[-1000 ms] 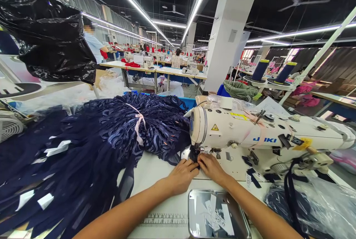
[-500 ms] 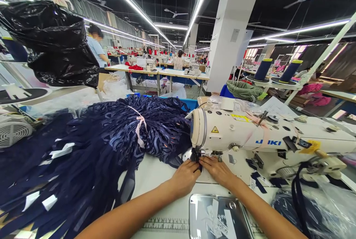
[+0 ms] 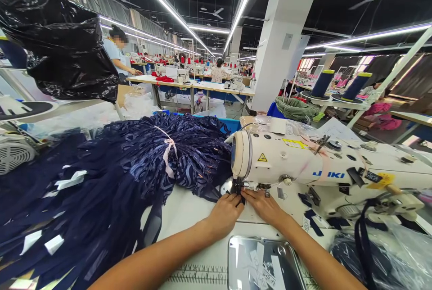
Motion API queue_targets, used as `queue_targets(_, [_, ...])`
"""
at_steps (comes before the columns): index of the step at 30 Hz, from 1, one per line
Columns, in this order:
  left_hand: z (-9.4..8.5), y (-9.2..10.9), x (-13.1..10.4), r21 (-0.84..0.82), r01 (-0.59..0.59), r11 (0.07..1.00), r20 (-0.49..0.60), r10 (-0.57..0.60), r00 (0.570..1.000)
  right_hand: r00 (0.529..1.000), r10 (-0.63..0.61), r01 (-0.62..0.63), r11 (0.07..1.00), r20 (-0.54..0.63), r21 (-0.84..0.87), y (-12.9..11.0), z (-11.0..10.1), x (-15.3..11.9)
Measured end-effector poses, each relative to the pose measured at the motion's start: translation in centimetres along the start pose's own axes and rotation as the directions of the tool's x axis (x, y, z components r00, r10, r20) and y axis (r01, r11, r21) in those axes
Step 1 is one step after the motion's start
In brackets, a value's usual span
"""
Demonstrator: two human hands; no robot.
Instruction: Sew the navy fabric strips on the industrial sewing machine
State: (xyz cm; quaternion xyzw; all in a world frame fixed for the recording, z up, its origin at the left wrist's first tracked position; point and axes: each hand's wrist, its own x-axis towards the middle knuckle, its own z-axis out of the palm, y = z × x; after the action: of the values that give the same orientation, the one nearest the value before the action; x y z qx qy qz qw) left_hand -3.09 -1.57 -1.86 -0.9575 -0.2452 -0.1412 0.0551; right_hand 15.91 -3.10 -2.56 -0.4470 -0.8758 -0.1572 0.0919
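Left hand (image 3: pixel 223 218): curled, we hold dark fabric (image 3: pixel 242 199).
Right hand (image 3: pixel 264 206): touching it; closure we can't tell.
Metal tray (image 3: pixel 240 254): near, on our counter (image 3: pixel 184 206).

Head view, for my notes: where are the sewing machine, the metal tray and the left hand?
Sewing machine (image 3: pixel 275 148): head view, side of its body.
Metal tray (image 3: pixel 290 266): head view, bare floor.
Left hand (image 3: pixel 222 215): head view, back of hand.

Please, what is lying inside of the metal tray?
White paper slips lie in the metal tray. They cover parts of its bottom, so what is under them cannot be seen.
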Motion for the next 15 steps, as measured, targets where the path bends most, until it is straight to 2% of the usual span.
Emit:
queue_targets(7, [0.2,0.1,0.3,0.013,0.024,1.000,-0.032,-0.024,0.999,0.999,0.035,-0.036,0.998,-0.015,-0.050,0.0,0.3,0.0])
queue_targets(15, [0.7,0.3,1.1,0.112,0.058,0.992,-0.082,-0.049,0.995,0.998,0.059,-0.060,0.998,-0.038,-0.033,-0.2,0.1,0.5])
